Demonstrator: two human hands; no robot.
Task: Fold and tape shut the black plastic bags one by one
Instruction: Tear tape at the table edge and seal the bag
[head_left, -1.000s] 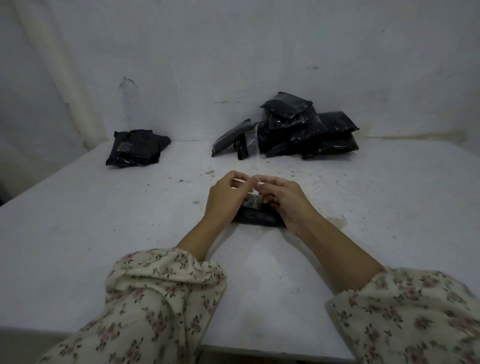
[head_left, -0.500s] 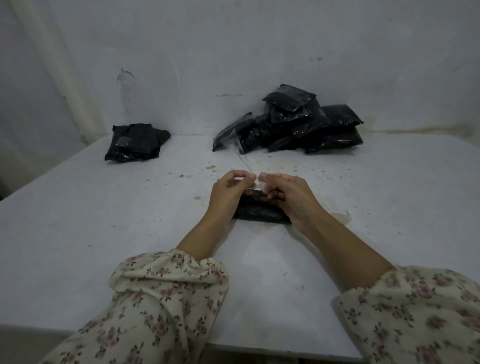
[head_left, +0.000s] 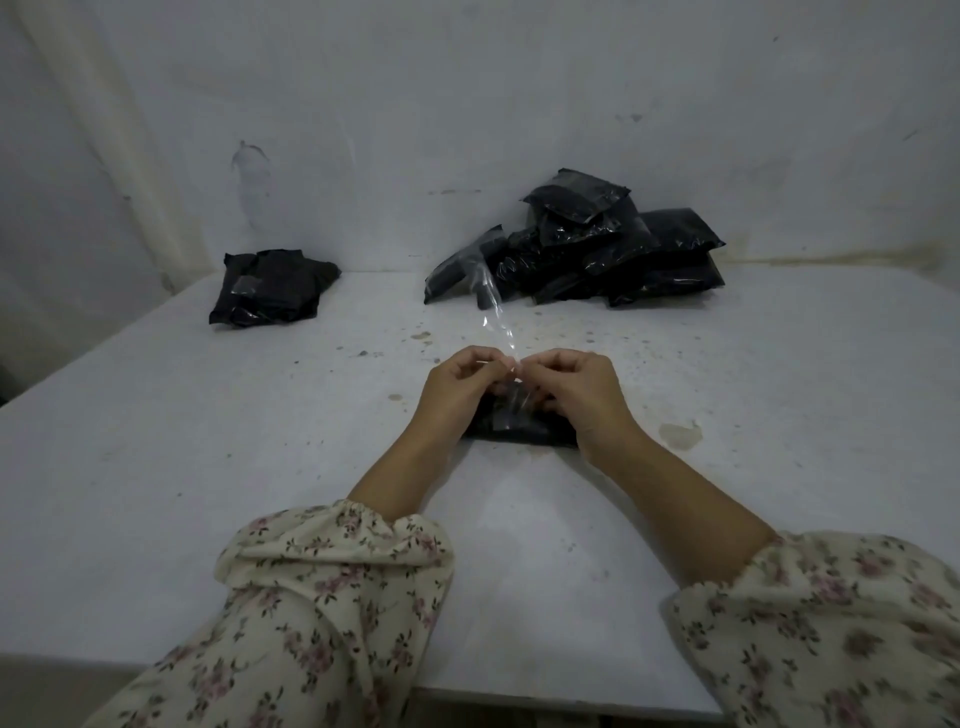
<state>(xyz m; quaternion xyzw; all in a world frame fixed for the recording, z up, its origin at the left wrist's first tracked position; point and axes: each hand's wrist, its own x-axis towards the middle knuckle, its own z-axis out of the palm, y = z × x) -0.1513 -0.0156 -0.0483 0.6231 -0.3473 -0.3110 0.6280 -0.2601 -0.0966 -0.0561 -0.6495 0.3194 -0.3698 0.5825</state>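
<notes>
Folded black bag (head_left: 519, 434) lies at frame centre, long axis left-right, directly under left hand (head_left: 457, 395) and right hand (head_left: 584, 397), whose curled fingers pinch a clear tape strip (head_left: 496, 317) rising toward upper frame.

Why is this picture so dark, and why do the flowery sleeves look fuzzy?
Head view: the light is dim and flat, with only faint shadows on the table. Same view: the sleeves sit close to the lens at the bottom edge, so they look soft. The clear tape strip catches a little glare.
</notes>
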